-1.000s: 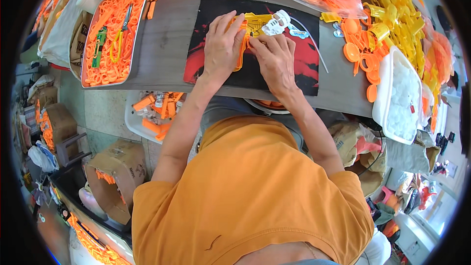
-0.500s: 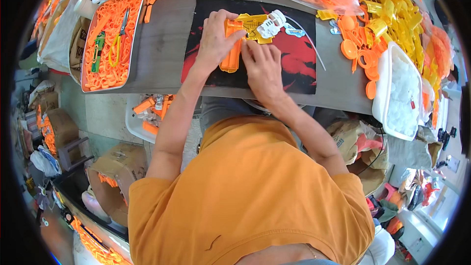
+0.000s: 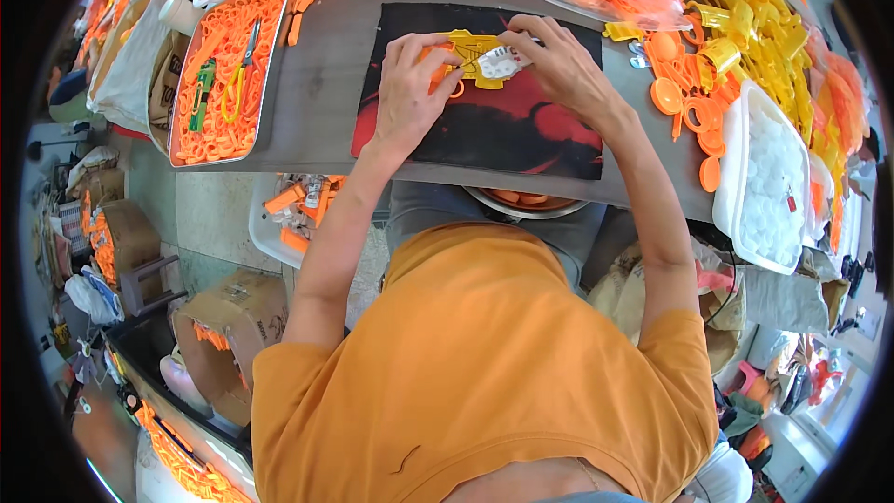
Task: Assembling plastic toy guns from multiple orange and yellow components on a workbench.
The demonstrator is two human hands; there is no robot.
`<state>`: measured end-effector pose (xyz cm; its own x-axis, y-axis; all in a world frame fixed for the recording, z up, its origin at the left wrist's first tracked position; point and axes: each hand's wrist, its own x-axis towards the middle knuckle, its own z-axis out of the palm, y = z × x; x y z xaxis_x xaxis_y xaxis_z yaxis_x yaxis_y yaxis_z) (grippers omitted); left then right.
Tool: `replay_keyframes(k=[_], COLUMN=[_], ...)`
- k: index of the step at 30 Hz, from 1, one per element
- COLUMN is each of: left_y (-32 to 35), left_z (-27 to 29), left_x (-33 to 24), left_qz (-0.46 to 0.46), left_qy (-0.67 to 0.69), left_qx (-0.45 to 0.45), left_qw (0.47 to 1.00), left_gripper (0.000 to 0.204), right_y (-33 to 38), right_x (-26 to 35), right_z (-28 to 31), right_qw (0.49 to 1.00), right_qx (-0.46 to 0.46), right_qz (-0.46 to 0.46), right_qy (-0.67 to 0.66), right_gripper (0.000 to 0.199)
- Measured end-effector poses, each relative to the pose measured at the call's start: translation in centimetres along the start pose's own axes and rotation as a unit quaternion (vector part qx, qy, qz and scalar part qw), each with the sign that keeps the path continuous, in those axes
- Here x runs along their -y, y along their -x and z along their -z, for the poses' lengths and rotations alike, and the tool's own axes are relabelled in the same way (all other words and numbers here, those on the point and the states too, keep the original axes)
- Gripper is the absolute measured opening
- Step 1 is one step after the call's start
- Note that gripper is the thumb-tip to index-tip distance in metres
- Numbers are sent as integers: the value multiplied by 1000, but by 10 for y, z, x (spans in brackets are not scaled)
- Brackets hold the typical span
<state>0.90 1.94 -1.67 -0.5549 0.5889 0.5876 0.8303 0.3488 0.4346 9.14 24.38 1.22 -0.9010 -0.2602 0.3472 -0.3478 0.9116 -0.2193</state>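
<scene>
On the dark red-and-black mat (image 3: 521, 144) lies a yellow plastic part (image 3: 473, 43) with a jagged outline. My right hand (image 3: 570, 70) reaches in from the right, its thumb and fingers closed on a white skull-shaped plastic piece (image 3: 501, 62) that rests over the yellow part. At the yellow part's left end, my left hand (image 3: 410, 84) has its fingers curled around an orange plastic piece (image 3: 456, 88). A ring-like end of it shows below the fingertips; the rest is mostly covered by the hand.
A metal tray (image 3: 265, 121) of orange rings at left holds yellow-handled scissors (image 3: 233, 93) and a green tool (image 3: 201, 98). At right are loose orange parts (image 3: 667, 93), yellow parts (image 3: 773, 56) and a white tub (image 3: 731, 196). A metal bowl (image 3: 535, 213) sits below the table edge.
The long orange part no longer shows on the mat. My right hand has moved up and right onto the white piece. A smaller orange piece now shows at my left fingers.
</scene>
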Motion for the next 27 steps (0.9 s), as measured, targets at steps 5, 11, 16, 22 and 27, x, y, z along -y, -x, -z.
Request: replay_keyframes(k=[5,11,16,22,27], left_y=[3,-10,-43,-46,-22], left_z=[1,9,7,14,8], left_x=[6,2,-18,-1,13], left_qz=[-6,-22,-107,-39,85], left_qy=[-16,10,-35,59,210], left_qx=[11,7,71,88,96], left_qw=[1000,1000,991,994,969], left_gripper=[19,32,46,46,45], right_y=[-2,-2,-4,22,92], right_x=[20,21,31,50,71], right_z=[5,-22,-20,6,-3], right_qw=[912,849,891,956,996], right_qx=[6,-97,-84,-182,40], right_qz=[-222,-360,-343,-193,61], right_qy=[-345,-373,-285,-124,-56], right_gripper=[35,41,40,24,49])
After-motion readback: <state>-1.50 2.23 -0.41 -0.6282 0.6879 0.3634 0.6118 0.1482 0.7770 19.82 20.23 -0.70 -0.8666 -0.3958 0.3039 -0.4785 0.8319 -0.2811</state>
